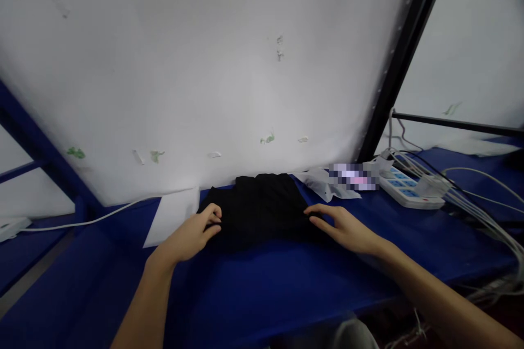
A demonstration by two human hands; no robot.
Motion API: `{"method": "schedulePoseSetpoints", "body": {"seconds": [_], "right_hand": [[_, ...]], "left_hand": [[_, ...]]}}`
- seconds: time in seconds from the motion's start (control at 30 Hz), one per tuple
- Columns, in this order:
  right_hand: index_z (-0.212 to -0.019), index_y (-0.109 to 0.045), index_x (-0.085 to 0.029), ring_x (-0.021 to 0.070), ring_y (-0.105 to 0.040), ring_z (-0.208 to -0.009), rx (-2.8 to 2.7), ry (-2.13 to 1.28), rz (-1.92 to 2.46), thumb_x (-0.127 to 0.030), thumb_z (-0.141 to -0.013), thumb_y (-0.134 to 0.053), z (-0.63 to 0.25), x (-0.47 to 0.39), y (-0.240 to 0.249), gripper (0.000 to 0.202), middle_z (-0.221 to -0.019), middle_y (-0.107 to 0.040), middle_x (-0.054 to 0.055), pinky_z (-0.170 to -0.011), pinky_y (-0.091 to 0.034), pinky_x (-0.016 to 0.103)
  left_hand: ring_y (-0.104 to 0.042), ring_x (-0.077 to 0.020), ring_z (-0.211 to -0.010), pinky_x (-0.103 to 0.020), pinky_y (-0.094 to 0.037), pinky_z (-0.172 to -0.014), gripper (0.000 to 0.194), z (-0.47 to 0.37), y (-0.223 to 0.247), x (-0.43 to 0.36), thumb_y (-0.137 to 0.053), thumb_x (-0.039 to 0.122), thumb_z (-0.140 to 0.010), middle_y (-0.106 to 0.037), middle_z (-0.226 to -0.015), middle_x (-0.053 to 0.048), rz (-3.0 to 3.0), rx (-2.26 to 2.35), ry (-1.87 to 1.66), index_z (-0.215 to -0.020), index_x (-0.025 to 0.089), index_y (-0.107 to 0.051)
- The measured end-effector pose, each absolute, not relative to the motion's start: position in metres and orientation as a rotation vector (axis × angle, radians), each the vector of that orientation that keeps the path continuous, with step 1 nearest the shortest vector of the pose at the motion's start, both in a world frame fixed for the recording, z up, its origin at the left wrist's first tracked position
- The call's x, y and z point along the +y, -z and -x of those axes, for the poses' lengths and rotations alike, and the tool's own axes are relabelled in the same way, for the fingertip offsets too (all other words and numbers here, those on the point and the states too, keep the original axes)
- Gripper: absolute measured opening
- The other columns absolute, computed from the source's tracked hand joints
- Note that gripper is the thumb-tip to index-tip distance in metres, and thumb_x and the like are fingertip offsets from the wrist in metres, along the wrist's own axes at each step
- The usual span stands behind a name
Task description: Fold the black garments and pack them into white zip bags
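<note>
head: l+r fingers (213, 221) on blk cloth (257, 210).

I couldn't make out the folds in the dark cloth (257, 210), nor whether the left hand (196, 232) or right hand (347, 229) pinched it. Pixelation hid a patch (354, 176) beyond reading. Plugs (430, 186) covered part of the power strip (403, 185). The left edge cut off a white box (10, 227); a grey shape (355, 334) below was blurred.
</note>
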State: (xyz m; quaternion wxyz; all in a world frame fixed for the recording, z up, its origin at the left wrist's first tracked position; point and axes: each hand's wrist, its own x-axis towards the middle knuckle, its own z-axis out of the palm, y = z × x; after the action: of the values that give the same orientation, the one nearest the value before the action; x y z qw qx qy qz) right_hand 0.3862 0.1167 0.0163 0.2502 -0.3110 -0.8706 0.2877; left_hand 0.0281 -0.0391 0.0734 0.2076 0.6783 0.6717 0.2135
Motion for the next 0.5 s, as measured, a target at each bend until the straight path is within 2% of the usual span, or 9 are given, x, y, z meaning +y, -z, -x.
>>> {"method": "schedulePoseSetpoints", "body": {"seconds": [0.07,0.17,0.2,0.27,0.37,0.5], "right_hand": [[-0.121,-0.061,-0.024,0.0249,-0.063,-0.1,-2.339,-0.767,0.846,-0.041,-0.098,-0.043,-0.382,0.119,-0.015,0.033,-0.115,-0.068,0.008,-0.091,-0.049,0.04],[-0.108,-0.064,-0.024,0.0228,-0.062,-0.097,-2.427,-0.756,0.706,-0.036,-0.101,-0.033,-0.382,0.123,-0.014,0.035,-0.108,-0.067,0.008,-0.09,-0.049,0.039],[-0.106,-0.065,-0.024,0.0225,-0.062,-0.098,-2.471,-0.754,0.663,-0.037,-0.101,-0.032,-0.384,0.124,-0.014,0.036,-0.107,-0.066,0.008,-0.091,-0.049,0.039],[-0.116,-0.064,-0.025,0.0237,-0.06,-0.106,-2.541,-0.746,0.619,-0.041,-0.098,-0.043,-0.389,0.125,-0.014,0.032,-0.113,-0.064,0.009,-0.098,-0.047,0.04],[-0.129,-0.06,-0.029,0.0261,-0.054,-0.12,-2.613,-0.733,0.609,-0.045,-0.088,-0.063,-0.398,0.124,-0.012,0.045,-0.127,-0.057,0.009,-0.107,-0.042,0.041],[-0.114,-0.07,-0.029,0.0243,-0.055,-0.119,-2.653,-0.665,0.571,-0.04,-0.096,-0.05,-0.406,0.119,-0.012,0.029,-0.126,-0.055,0.01,-0.104,-0.044,0.039]], "left_hand": [[-0.061,-0.0216,-0.101,-0.032,-0.045,-0.085,0.016,-0.032,-0.073,-0.046,-0.05,0.033,-0.09,-0.067,-0.11,-0.003,-1.878,1.803,-0.532,-0.105,0.027,-0.051],[-0.061,-0.0222,-0.094,-0.033,-0.046,-0.083,0.023,-0.036,-0.071,-0.055,-0.058,0.037,-0.085,-0.064,-0.112,-0.003,-1.876,1.805,-0.383,-0.105,0.028,-0.054],[-0.06,-0.0222,-0.093,-0.033,-0.046,-0.083,0.025,-0.036,-0.07,-0.056,-0.062,0.038,-0.082,-0.063,-0.113,-0.002,-1.876,1.817,-0.361,-0.104,0.028,-0.055],[-0.06,-0.022,-0.095,-0.033,-0.046,-0.086,0.024,-0.035,-0.067,-0.055,-0.065,0.035,-0.079,-0.062,-0.115,-0.001,-1.9,1.818,-0.371,-0.101,0.028,-0.058],[-0.059,-0.0206,-0.099,-0.034,-0.045,-0.092,0.015,-0.031,-0.065,-0.051,-0.054,0.033,-0.089,-0.062,-0.114,-0.002,-1.975,1.791,-0.438,-0.098,0.028,-0.064],[-0.055,-0.022,-0.113,-0.036,-0.041,-0.102,0.028,-0.025,-0.069,-0.051,-0.044,0.037,-0.096,-0.057,-0.129,-0.003,-2.01,1.815,-0.551,-0.094,0.028,-0.07]]}}
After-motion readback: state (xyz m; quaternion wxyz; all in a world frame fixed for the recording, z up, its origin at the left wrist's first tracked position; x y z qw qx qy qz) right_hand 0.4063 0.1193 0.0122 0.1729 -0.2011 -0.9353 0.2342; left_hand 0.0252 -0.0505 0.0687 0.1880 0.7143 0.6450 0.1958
